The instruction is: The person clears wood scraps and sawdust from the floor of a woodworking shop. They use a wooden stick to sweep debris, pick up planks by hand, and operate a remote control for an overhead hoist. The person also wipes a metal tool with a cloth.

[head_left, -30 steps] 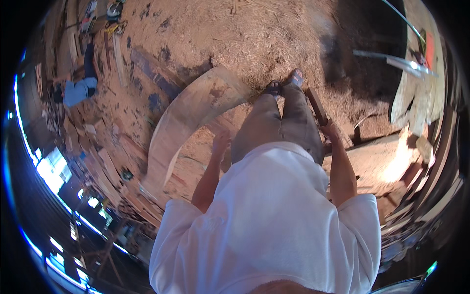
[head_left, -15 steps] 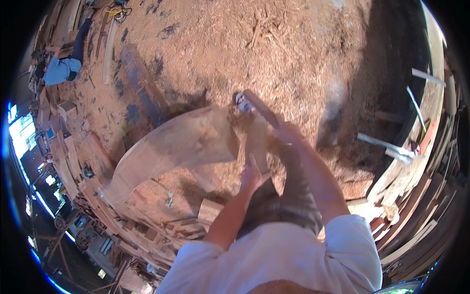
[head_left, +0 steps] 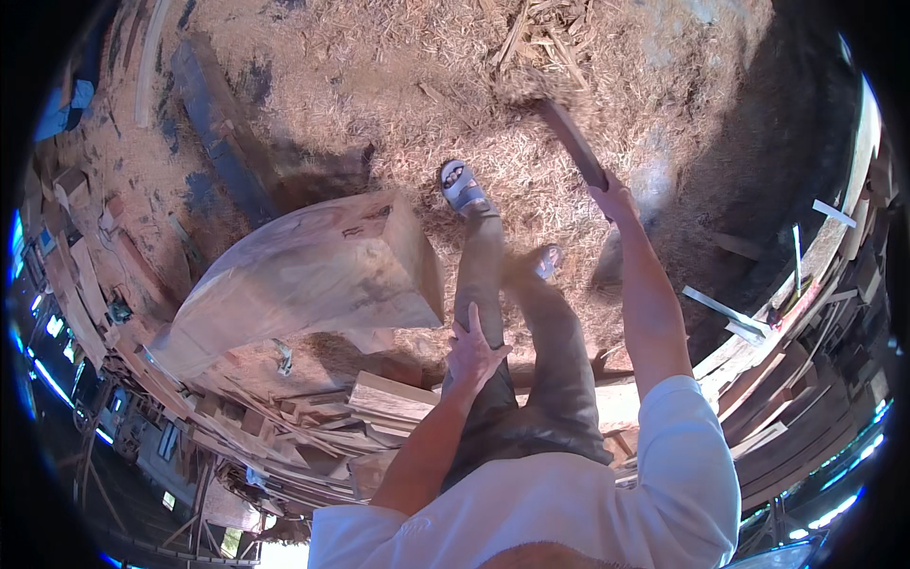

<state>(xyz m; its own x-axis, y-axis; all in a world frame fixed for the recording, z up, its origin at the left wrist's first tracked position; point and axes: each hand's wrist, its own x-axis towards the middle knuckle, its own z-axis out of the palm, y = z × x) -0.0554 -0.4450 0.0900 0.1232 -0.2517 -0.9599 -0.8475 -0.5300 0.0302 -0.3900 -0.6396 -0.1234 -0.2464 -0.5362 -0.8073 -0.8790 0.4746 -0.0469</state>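
My right hand (head_left: 614, 199) is closed round the near end of a brown wooden handle (head_left: 573, 142), held out ahead of me. Its far end is smeared by motion over the wood shavings, so what kind of tool it is cannot be made out. My left hand (head_left: 476, 358) lies on my left trouser leg near the knee, fingers spread, holding nothing. Just left of my legs stands a large curved piece of pale timber (head_left: 313, 261), its squared end facing me. My sandalled left foot (head_left: 463, 185) is on the shavings beyond that end.
Wood shavings (head_left: 379, 104) cover the ground, with a heap of splinters (head_left: 550, 43) ahead. A dark beam (head_left: 223, 128) lies far left. Stacked boards (head_left: 393, 398) are behind the timber. At right, metal strips (head_left: 725, 313) lie by a long plank (head_left: 858, 161).
My right hand has swung the handle forward and to the right, away from my left foot. My left hand stays on the leg. The view has shifted, moving the timber leftward.
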